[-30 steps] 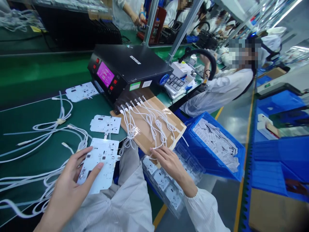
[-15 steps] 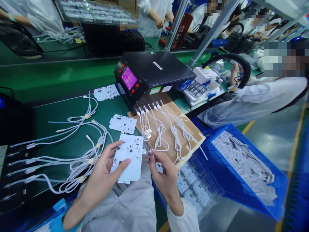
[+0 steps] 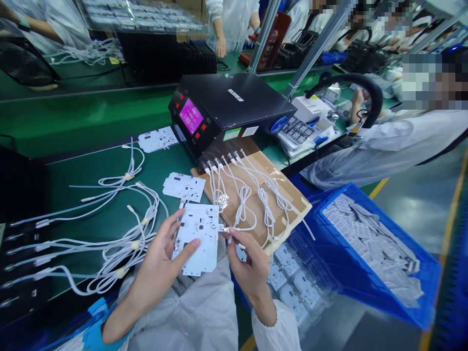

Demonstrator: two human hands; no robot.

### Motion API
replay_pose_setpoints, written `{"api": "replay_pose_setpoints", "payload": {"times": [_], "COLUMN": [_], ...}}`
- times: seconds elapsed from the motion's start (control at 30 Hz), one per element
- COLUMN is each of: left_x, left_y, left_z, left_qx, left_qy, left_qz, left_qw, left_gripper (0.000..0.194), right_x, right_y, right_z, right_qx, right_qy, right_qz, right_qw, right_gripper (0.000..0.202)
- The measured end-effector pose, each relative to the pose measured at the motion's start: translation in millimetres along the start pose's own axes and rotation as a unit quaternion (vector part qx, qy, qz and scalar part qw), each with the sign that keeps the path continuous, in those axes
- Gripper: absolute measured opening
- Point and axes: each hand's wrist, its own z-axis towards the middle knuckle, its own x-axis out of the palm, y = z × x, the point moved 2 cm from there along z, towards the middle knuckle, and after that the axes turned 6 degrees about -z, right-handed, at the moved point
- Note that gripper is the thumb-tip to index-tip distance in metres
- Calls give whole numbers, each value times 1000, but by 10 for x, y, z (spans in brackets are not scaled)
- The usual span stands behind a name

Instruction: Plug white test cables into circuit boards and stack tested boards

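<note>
A white circuit board is held by my left hand, thumb on its face and fingers behind its left edge. My right hand pinches the end of a white cable, whose metal plug touches the connector at the board's right edge. Whether the plug is fully seated cannot be made out. Another white board lies just beyond on the green table, and a third board lies farther back. More white cables run from the black tester over a cardboard sheet.
Bundled white cables lie on the left of the table. To the right stands a blue bin of grey-white pieces. Clear trays of boards sit below my right hand. A co-worker's sleeve is at the right.
The cable plug, apart from the board's right edge before, now meets its connector. My right hand still pinches it. Across the bench, a person's hand has lowered toward the table.
</note>
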Motion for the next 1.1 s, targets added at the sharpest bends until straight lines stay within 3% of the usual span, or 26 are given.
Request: {"api": "replay_pose_setpoints", "payload": {"times": [0.27,0.5,1.1], "left_x": [7,-4,-17], "left_y": [-96,-41,-57], "left_z": [-3,18,16], "left_qx": [-34,-22,-27], "left_qy": [48,46,51], "left_qz": [1,0,27], "left_qw": [998,999,998], "left_gripper": [104,95,95], "right_x": [-12,-6,60], "right_y": [-20,0,-75], "right_z": [-35,-71,-201], "right_qx": [12,29,113], "right_qy": [-12,-14,-14], "right_qz": [-2,17,86], "right_qw": [1000,999,990], "right_gripper": [53,55,49]}}
